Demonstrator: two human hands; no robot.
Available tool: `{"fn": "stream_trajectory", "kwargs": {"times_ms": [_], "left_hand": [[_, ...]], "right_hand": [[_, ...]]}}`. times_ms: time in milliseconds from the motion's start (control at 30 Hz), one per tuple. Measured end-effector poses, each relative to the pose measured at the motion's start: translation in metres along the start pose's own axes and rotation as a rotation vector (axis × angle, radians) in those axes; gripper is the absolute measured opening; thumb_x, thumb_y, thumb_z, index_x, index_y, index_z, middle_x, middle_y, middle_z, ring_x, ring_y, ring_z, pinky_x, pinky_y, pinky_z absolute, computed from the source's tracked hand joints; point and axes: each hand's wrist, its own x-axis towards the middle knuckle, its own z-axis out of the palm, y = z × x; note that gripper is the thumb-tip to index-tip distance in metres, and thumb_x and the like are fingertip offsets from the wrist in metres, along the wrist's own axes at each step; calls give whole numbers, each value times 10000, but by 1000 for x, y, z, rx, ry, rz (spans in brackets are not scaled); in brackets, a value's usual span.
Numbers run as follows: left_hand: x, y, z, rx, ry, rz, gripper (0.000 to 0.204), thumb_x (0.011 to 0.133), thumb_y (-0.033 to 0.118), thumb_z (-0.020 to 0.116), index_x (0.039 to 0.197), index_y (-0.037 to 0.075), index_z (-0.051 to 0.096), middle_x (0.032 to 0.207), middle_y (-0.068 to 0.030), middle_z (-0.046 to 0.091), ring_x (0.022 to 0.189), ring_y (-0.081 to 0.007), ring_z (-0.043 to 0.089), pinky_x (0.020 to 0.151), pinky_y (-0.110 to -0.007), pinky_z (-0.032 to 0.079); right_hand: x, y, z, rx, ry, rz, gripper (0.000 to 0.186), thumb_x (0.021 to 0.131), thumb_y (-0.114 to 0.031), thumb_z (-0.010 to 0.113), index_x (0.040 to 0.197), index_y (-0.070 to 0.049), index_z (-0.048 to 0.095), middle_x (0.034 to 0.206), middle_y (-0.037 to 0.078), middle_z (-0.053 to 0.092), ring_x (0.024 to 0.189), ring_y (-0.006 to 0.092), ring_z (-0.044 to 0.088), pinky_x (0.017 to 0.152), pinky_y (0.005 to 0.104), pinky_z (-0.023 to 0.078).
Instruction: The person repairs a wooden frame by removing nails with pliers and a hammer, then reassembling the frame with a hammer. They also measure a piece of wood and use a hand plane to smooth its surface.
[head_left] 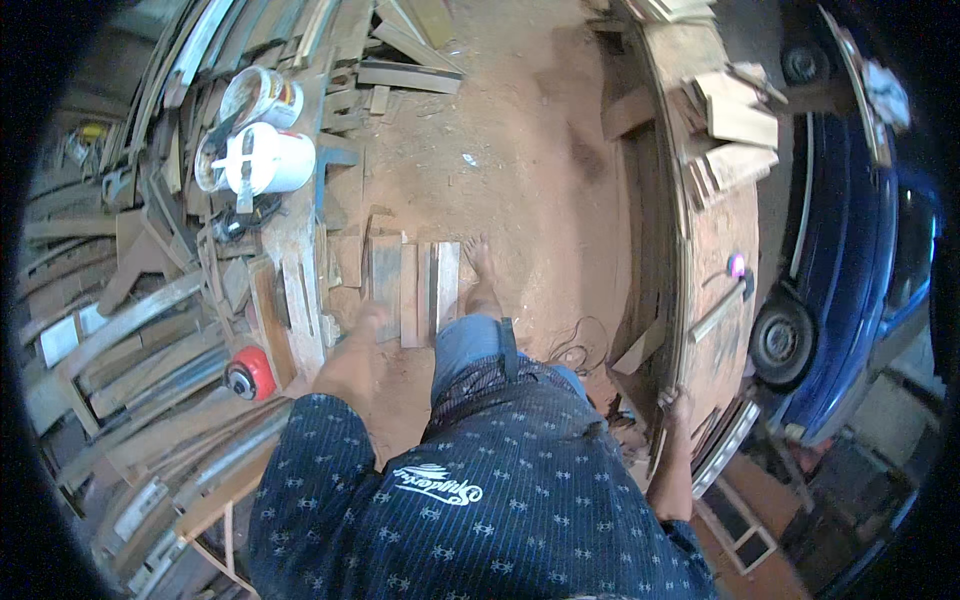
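Observation:
My left hand (374, 316) hangs low on the left, smeared by motion, so its fingers cannot be made out. Close by it, several wooden boards (409, 295) lie side by side on the ground next to my bare foot (480, 262). On the right, my right hand (676, 402) is at the near edge of the long wooden workbench (725, 375), its fingers curled. What they close on, if anything, is hidden. Farther along the bench top lie a narrow wood strip (717, 314) and a small round thing glowing pink (737, 265).
Stacked wood pieces (742, 120) sit on the bench's far part. Beyond it stands a blue car (845, 250). At left, a white bucket (272, 158), a red round object (250, 374) and piled timber (130, 350) crowd the side. A cable (582, 345) coils on the ground.

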Motion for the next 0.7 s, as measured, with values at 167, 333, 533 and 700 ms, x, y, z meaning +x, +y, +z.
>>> {"fn": "stream_trajectory", "kwargs": {"times_ms": [167,333,533,700], "left_hand": [[11,12,-54,95,361,229,395,938,333,566,1027,-17,724,1050,-260,710,961,-368,708,803,-465,536],[-28,108,-47,-537,272,231,424,986,384,548,1104,-3,673,880,-159,711,819,-216,683,731,-336,532],[-178,132,91,-436,102,567,341,980,300,612,1147,11,684,1007,-158,721,895,-198,694,805,-335,537],[-262,46,165,-186,90,568,366,963,317,619,1102,-14,690,977,-182,721,921,-258,692,847,-372,519]], "right_hand": [[-39,139,0,-293,229,-217,313,1009,-270,587,1211,-31,589,840,57,626,641,127,572,541,277,480],[-52,294,-36,-316,130,-30,282,950,-220,648,1116,3,692,996,95,705,823,196,672,729,323,535],[-110,409,-131,-387,202,182,235,960,-220,653,1053,-5,631,800,84,647,604,166,616,498,299,489],[-134,456,-173,-398,320,287,242,952,-255,681,993,-25,616,763,89,634,559,161,583,479,297,476]]}}
